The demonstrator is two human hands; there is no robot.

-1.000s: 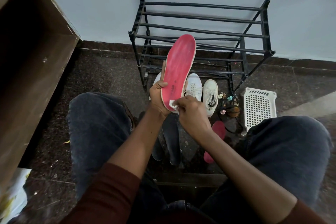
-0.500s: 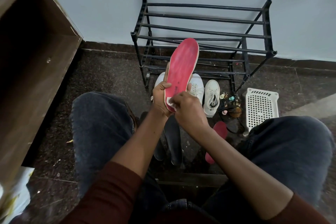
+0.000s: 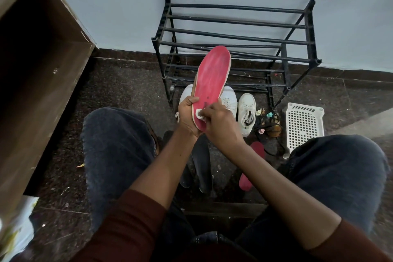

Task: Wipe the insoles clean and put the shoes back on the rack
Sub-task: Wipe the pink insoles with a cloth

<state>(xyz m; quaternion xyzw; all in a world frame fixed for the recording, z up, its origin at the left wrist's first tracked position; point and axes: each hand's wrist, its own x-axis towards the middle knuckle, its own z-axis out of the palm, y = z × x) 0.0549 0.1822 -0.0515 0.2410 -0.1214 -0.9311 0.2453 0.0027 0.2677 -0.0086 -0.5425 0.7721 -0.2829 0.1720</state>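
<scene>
My left hand (image 3: 188, 114) grips the heel end of a red insole (image 3: 211, 76) and holds it upright in front of the black shoe rack (image 3: 236, 38). Against the insole's lower part my right hand (image 3: 221, 124) pinches a small white wipe (image 3: 200, 114). White sneakers (image 3: 246, 110) stand on the floor at the foot of the rack, partly hidden behind the insole and hands. A second red insole (image 3: 252, 164) and dark insoles (image 3: 202, 164) lie on the floor between my knees.
A white perforated basket (image 3: 304, 125) lies on the floor at right, next to small bottles and a cord (image 3: 269, 123). A brown wooden cabinet (image 3: 36, 74) stands at left. The rack's shelves hold nothing. Dark speckled floor runs to the wall.
My right hand with the wipe has shifted slightly along the insole's heel area. The left hand keeps its grip, and the insole stays upright.
</scene>
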